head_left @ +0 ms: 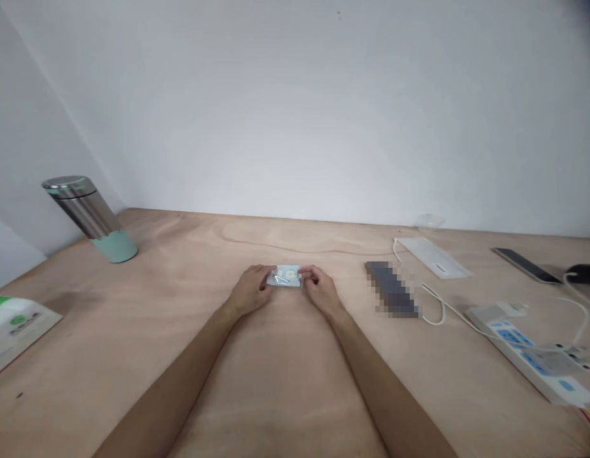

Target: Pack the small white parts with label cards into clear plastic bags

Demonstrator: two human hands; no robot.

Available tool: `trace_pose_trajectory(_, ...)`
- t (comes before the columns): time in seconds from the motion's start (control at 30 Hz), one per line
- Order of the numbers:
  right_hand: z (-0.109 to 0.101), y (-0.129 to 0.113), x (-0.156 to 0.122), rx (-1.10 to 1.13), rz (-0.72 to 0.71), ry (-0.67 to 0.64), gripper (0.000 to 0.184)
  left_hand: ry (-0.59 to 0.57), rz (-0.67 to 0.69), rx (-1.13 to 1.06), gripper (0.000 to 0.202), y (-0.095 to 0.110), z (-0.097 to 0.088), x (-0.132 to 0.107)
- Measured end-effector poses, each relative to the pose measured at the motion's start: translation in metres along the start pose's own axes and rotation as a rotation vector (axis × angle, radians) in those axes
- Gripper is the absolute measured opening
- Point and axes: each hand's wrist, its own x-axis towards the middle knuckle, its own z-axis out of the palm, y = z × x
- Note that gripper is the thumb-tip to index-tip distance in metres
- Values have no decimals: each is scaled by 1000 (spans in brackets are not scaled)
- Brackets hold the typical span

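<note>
A small, flat, see-through packet [290, 275] with round pale shapes in it is at the middle of the wooden table. Light glints off its front. My left hand [249, 289] grips the packet's left edge, fingers on top and the thumb at the near side. At the right edge, my right hand [321, 290] has its thumb and fingers bent closed on the packet's side. What exactly the packet contains is too small to make out.
A steel flask [91, 213] with a mint base stands at the left, and a printed packet [20, 327] lies nearer. On the right are a pixelated dark object [393, 289], a white flat pouch [433, 256], a phone [526, 264], white cables and a power strip [524, 350].
</note>
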Motion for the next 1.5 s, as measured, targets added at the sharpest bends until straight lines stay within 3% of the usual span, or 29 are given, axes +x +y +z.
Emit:
trace_pose_trajectory(0.3, 3, 14, 5, -136, -140, -15, 43, -22, 36, -66, 42, -9, 0, 1)
trace_pose_trajectory(0.47, 1, 15, 4, -308, -203, 12, 36, 2, 39, -165, 40, -13, -4, 2)
trace_pose_trajectory(0.63, 2, 18, 3, -304, -259, 88, 30, -22, 38, -252, 46, -12, -9, 0)
trace_pose_trajectory(0.87, -3, 11, 4, -283, -408, 105, 28, -46, -30, -492, 33, -13, -12, -3)
trace_pose_trajectory(1.0, -3, 7, 3, -286, -357, 84, 23, -65, -116, -633, 39, -11, -14, -3)
trace_pose_trajectory(1.23, -4, 2, 1, -322, -119, 13, 19, -22, -143, -584, 38, -3, -17, -1)
trace_pose_trajectory(1.5, 0, 6, 3, -226, -93, 34, 20, 53, -228, -617, 35, -5, -9, 0)
